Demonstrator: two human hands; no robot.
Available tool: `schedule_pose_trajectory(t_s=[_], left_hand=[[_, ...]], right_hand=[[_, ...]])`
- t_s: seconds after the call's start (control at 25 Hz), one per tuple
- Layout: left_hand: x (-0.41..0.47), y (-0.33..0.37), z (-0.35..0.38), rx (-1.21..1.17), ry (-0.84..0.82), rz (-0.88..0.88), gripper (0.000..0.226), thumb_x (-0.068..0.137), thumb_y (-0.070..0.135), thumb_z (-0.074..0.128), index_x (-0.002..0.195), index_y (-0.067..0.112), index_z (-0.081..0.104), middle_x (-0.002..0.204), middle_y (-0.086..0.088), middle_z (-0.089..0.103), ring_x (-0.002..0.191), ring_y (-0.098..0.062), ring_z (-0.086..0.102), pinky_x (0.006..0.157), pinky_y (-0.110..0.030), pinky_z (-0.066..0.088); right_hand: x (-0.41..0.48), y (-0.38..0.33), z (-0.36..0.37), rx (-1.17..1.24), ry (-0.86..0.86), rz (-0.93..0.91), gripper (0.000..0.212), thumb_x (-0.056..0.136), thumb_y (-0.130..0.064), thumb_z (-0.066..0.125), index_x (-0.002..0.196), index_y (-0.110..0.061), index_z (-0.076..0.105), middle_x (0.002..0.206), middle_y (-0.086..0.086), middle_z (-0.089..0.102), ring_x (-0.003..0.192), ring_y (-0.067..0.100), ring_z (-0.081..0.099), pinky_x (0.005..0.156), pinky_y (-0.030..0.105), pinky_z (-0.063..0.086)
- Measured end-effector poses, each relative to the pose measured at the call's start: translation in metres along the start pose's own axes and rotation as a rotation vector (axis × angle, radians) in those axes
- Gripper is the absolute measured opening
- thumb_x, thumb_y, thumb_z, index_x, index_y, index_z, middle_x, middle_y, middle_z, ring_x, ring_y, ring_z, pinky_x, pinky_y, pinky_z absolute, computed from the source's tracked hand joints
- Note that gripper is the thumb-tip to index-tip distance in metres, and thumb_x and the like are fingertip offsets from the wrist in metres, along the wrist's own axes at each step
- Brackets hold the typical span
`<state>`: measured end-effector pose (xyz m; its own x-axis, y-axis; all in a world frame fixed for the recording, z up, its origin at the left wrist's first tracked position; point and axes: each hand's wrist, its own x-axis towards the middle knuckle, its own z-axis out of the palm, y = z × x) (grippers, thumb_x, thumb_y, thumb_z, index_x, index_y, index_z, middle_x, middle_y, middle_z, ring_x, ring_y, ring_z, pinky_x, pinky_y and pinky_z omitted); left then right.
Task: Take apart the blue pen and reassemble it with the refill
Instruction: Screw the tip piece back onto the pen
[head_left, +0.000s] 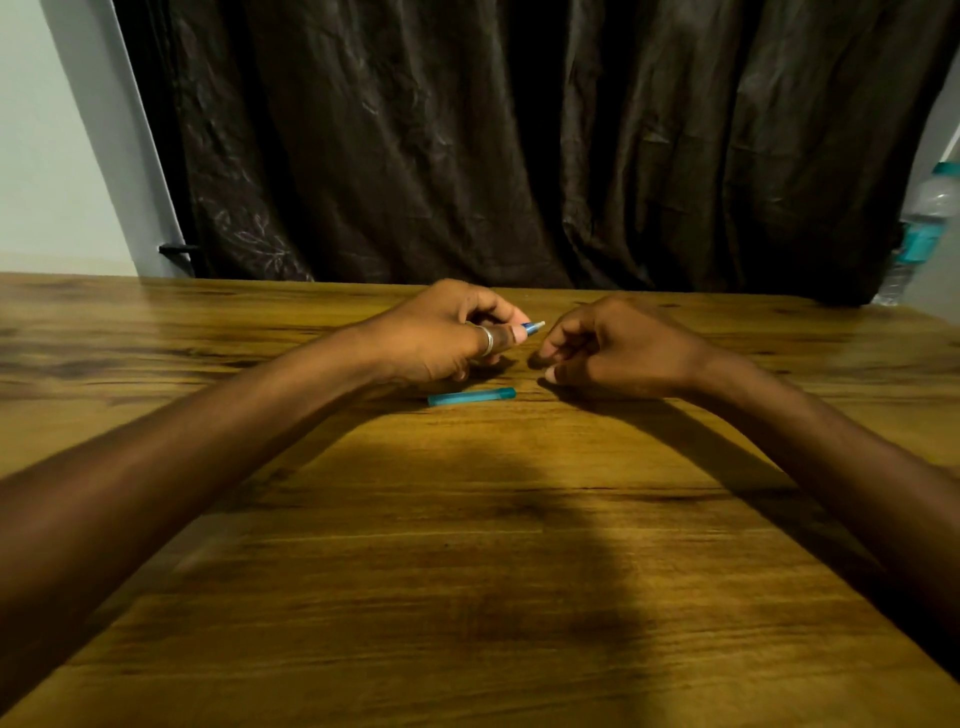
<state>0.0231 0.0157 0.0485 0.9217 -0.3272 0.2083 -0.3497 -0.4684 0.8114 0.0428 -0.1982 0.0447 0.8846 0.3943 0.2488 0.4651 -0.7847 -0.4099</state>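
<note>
My left hand (447, 332) is closed around the blue pen (534, 327); only its blue and white tip sticks out to the right past my thumb and ringed finger, and the rest is hidden in my fist. My right hand (618, 348) rests on the wooden table (467, 545) just right of that tip, fingers curled, with nothing visible in it. A short translucent blue pen part (471, 396), like a cap or barrel piece, lies flat on the table just in front of both hands.
A dark curtain (519, 140) hangs behind the table's far edge. A clear water bottle (922, 228) with a teal label stands at the far right. A pale wall (47, 156) shows at the left.
</note>
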Motion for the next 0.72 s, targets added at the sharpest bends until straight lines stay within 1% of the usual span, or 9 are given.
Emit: schedule_pose_trajectory(t_s=[0.08, 0.12, 0.2, 0.28, 0.36, 0.4, 0.52, 0.6, 0.72], left_hand=[[0.002, 0.002, 0.003, -0.009, 0.006, 0.007, 0.008, 0.096, 0.024, 0.066, 0.1, 0.031, 0.07, 0.089, 0.004, 0.07, 0.059, 0.01, 0.064, 0.046, -0.012, 0.046], [0.003, 0.003, 0.004, -0.025, 0.011, 0.011, 0.009, 0.096, 0.022, 0.066, 0.1, 0.03, 0.069, 0.088, 0.003, 0.069, 0.059, 0.01, 0.063, 0.046, -0.013, 0.046], [0.002, 0.002, 0.008, -0.052, 0.015, 0.015, 0.009, 0.097, 0.019, 0.065, 0.104, 0.023, 0.069, 0.085, 0.002, 0.066, 0.056, 0.01, 0.062, 0.045, -0.012, 0.045], [-0.002, 0.001, 0.011, -0.047, 0.021, 0.015, 0.012, 0.097, 0.018, 0.065, 0.108, 0.02, 0.069, 0.083, 0.003, 0.065, 0.052, 0.011, 0.06, 0.044, -0.011, 0.044], [-0.007, 0.0, 0.008, -0.055, 0.017, 0.004, 0.013, 0.097, 0.019, 0.064, 0.109, 0.021, 0.069, 0.082, 0.002, 0.064, 0.05, 0.009, 0.058, 0.044, -0.011, 0.043], [-0.008, -0.001, 0.005, -0.07, 0.012, -0.006, 0.014, 0.098, 0.019, 0.064, 0.11, 0.021, 0.069, 0.081, 0.001, 0.064, 0.048, 0.007, 0.056, 0.044, -0.011, 0.043], [-0.011, -0.004, -0.001, -0.086, 0.027, -0.022, 0.017, 0.099, 0.022, 0.062, 0.115, 0.02, 0.069, 0.079, -0.001, 0.061, 0.046, 0.005, 0.052, 0.046, -0.013, 0.043], [-0.011, -0.004, -0.002, -0.085, 0.043, -0.009, 0.018, 0.099, 0.021, 0.062, 0.116, 0.018, 0.069, 0.08, 0.0, 0.061, 0.044, 0.005, 0.052, 0.046, -0.013, 0.043], [-0.012, -0.004, -0.001, -0.091, 0.037, 0.008, 0.017, 0.098, 0.02, 0.063, 0.113, 0.018, 0.07, 0.081, -0.002, 0.062, 0.042, 0.004, 0.05, 0.045, -0.013, 0.043]], right_hand=[[-0.002, 0.0, 0.001, -0.044, -0.033, -0.019, 0.014, 0.082, -0.021, 0.079, 0.096, -0.025, 0.079, 0.079, -0.016, 0.076, 0.075, -0.012, 0.066, 0.061, 0.004, 0.047], [-0.002, 0.0, 0.002, -0.052, -0.045, -0.019, 0.014, 0.082, -0.018, 0.078, 0.095, -0.024, 0.079, 0.074, -0.017, 0.075, 0.071, -0.012, 0.066, 0.058, 0.002, 0.043], [-0.003, -0.001, 0.004, -0.062, -0.063, -0.014, 0.012, 0.084, -0.012, 0.076, 0.09, -0.021, 0.08, 0.062, -0.018, 0.073, 0.06, -0.011, 0.065, 0.053, 0.003, 0.041], [-0.003, -0.003, 0.003, -0.002, -0.022, 0.006, 0.011, 0.084, -0.009, 0.075, 0.086, -0.019, 0.079, 0.063, -0.011, 0.075, 0.059, -0.005, 0.067, 0.054, 0.008, 0.046], [-0.002, -0.006, -0.002, 0.206, 0.092, 0.065, 0.014, 0.084, -0.004, 0.073, 0.086, -0.017, 0.077, 0.075, 0.0, 0.078, 0.071, 0.008, 0.072, 0.066, 0.02, 0.057], [-0.002, -0.009, -0.004, 0.375, 0.137, 0.092, 0.016, 0.085, 0.001, 0.071, 0.088, -0.013, 0.075, 0.078, 0.005, 0.077, 0.075, 0.014, 0.073, 0.072, 0.025, 0.058], [-0.003, -0.02, -0.006, 0.874, 0.169, 0.134, 0.02, 0.085, 0.014, 0.064, 0.093, -0.004, 0.067, 0.078, 0.011, 0.073, 0.071, 0.015, 0.073, 0.067, 0.024, 0.061], [-0.006, -0.024, -0.007, 0.977, 0.15, 0.139, 0.021, 0.086, 0.015, 0.062, 0.096, -0.003, 0.065, 0.081, 0.012, 0.074, 0.073, 0.016, 0.075, 0.066, 0.023, 0.061], [-0.007, -0.027, -0.007, 0.983, 0.127, 0.136, 0.021, 0.088, 0.014, 0.061, 0.1, -0.003, 0.063, 0.084, 0.013, 0.075, 0.076, 0.017, 0.076, 0.07, 0.025, 0.062]])
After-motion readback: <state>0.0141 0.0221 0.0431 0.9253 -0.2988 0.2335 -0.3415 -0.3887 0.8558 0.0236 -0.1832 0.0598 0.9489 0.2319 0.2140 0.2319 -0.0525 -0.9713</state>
